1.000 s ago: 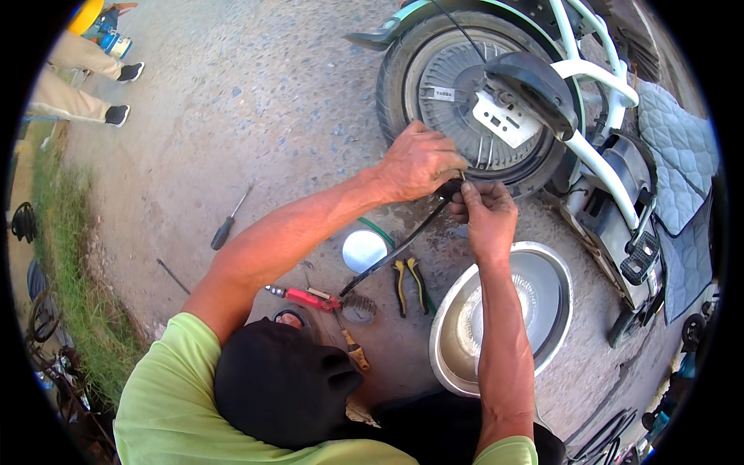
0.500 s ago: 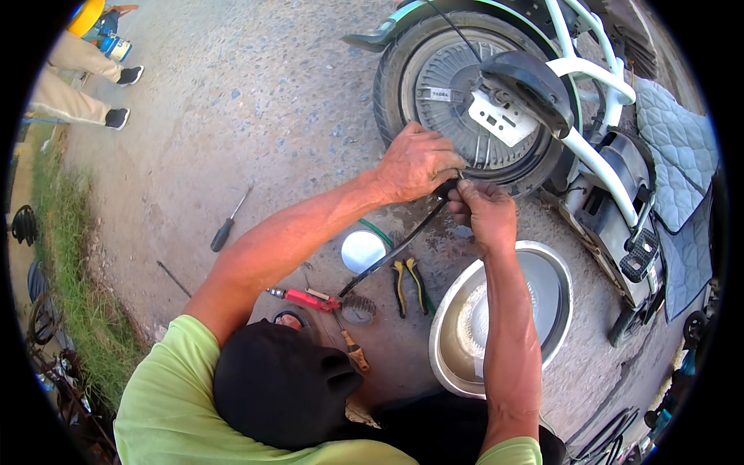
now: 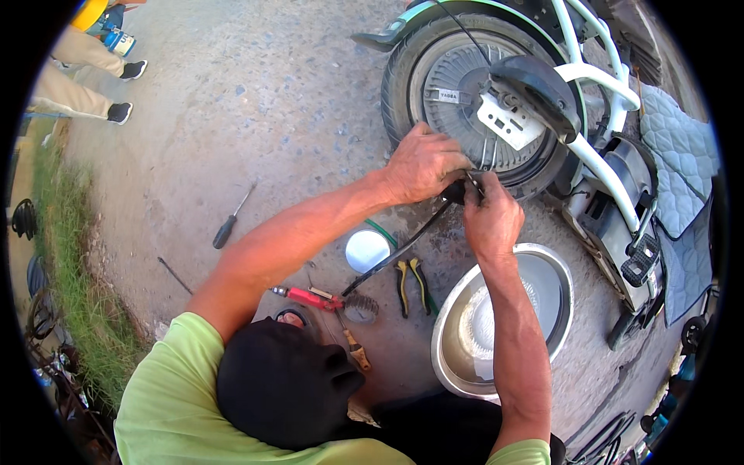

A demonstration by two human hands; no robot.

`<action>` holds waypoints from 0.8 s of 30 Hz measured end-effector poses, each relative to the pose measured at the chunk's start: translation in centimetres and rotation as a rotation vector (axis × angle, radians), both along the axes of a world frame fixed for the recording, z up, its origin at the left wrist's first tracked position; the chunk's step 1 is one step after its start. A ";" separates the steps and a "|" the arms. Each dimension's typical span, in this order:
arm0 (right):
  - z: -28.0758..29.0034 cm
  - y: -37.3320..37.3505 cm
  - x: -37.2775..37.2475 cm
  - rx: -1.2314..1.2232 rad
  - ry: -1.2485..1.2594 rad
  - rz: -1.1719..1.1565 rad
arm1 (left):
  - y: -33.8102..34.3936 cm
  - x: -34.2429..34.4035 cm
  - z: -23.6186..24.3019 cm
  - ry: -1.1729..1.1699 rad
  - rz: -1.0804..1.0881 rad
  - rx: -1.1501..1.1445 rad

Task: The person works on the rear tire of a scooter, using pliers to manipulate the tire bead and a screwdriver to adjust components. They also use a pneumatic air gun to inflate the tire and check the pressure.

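Observation:
A scooter lies on its side, and my hands work at the near edge of its rear wheel (image 3: pixel 449 81). My left hand (image 3: pixel 428 164) is closed at the tyre (image 3: pixel 397 101), its fingertips curled over something dark that they mostly hide. Close beside it, my right hand (image 3: pixel 494 217) pinches a small dark piece between thumb and fingers, too small to name. From under both hands a black hose (image 3: pixel 403 249) runs back toward a red tyre inflator (image 3: pixel 310 298) with a round gauge (image 3: pixel 361 308) on the ground.
Right of the hose lie yellow-and-black pliers (image 3: pixel 411 287) and a metal basin (image 3: pixel 443 341) of water. A white disc (image 3: pixel 366 250), a screwdriver (image 3: pixel 225 231) and an orange-handled tool (image 3: pixel 356 353) lie nearer left. Another person's legs (image 3: pixel 81 85) stand far left.
My right hand has turned and shifted slightly, its fingers now pointing up beside the left fingertips. My left hand keeps its place at the tyre. The whole view has shifted a little.

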State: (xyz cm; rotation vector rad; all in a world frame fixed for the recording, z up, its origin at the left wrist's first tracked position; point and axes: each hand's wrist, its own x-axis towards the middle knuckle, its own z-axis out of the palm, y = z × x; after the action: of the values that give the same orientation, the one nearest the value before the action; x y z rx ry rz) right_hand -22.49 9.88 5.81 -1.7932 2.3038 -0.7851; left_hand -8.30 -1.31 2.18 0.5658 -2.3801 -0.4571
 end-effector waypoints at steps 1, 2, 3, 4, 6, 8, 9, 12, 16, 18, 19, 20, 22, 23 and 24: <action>-0.2 0.1 -0.2 -0.026 -0.100 -0.004 | 0.1 -0.1 0.1 0.001 0.006 0.002; -0.7 0.2 -0.3 -0.051 -0.201 -0.007 | 0.2 -0.3 0.2 0.001 0.011 0.003; -0.9 0.3 -0.5 -0.077 -0.302 -0.010 | 0.3 -0.4 0.3 0.002 0.017 0.005; -0.5 0.2 -0.4 0.034 -0.482 -0.092 | 0.3 -0.3 0.2 0.009 0.023 0.011; 0.7 -0.1 -0.2 0.265 -0.838 -0.258 | 0.3 0.0 -0.1 0.022 0.034 0.022; 0.8 -0.1 -0.6 0.252 -1.027 -0.277 | 0.4 -0.2 -0.1 0.033 0.032 0.005; 0.6 -0.2 -0.5 0.209 -1.067 -0.268 | 0.4 -0.2 -0.1 0.038 0.031 -0.003; 0.0 0.0 -0.9 0.188 -0.959 -0.219 | 0.4 -0.4 0.1 0.036 0.013 -0.004; -1.2 0.6 -1.0 -0.081 -0.338 0.037 | 0.4 -0.4 0.0 0.013 0.016 0.020; -1.0 0.7 -0.5 -0.121 -0.242 0.039 | 0.3 -0.1 -0.1 0.005 0.013 0.027; -1.3 0.8 -0.5 -0.089 -0.342 -0.026 | 0.3 -0.1 0.0 0.002 0.016 0.023; -1.4 1.0 -0.4 -0.075 -0.342 -0.033 | 0.4 -0.2 0.1 0.000 0.018 0.018; -1.7 1.1 -0.4 -0.040 -0.339 -0.047 | 0.4 -0.1 0.1 -0.010 0.014 0.014; -1.8 1.0 -0.3 -0.082 -0.276 -0.016 | 0.4 0.1 0.1 -0.018 0.008 0.015; -1.9 0.8 -0.1 -0.124 -0.213 0.015 | 0.4 0.4 0.0 -0.025 0.001 0.016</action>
State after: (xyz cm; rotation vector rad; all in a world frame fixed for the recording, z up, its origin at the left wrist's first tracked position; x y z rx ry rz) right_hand -22.62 10.65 3.94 -1.6785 2.1468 -1.0809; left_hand -7.86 -0.94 2.18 0.5833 -2.4018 -0.4715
